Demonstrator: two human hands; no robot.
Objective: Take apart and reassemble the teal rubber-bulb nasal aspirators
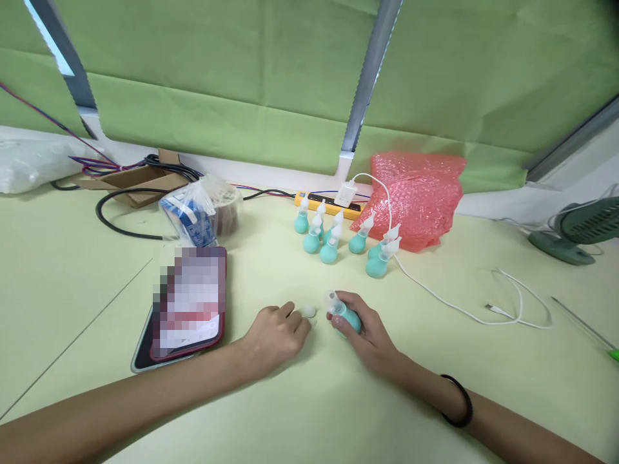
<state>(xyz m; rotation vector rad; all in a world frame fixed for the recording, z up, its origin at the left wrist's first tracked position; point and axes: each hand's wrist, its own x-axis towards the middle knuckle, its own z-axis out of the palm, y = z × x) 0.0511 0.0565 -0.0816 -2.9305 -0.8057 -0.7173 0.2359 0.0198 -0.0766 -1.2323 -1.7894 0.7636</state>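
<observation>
My right hand (365, 332) is wrapped round a nasal aspirator (349, 317) with a teal squeeze bulb. Its clear collar points up and to the left, with no pointed nozzle on it. My left hand (278, 338) rests on the table to the left, fingers curled and knuckles up. Just beyond its fingers shows a small whitish translucent piece (309, 311); the fingertips are partly hidden, so I cannot tell whether they grip it. Farther back, several other teal aspirators (329, 251) stand upright in a loose group, each with a clear pointed nozzle.
A phone (193, 309) lies left of my left arm. Behind it sit a plastic bag with a blue box (188, 216) and an open carton (138, 183). Pink bubble wrap (416, 200), a yellow power strip (324, 204), a white cable (449, 306) and a green fan (585, 222) are at the back and right.
</observation>
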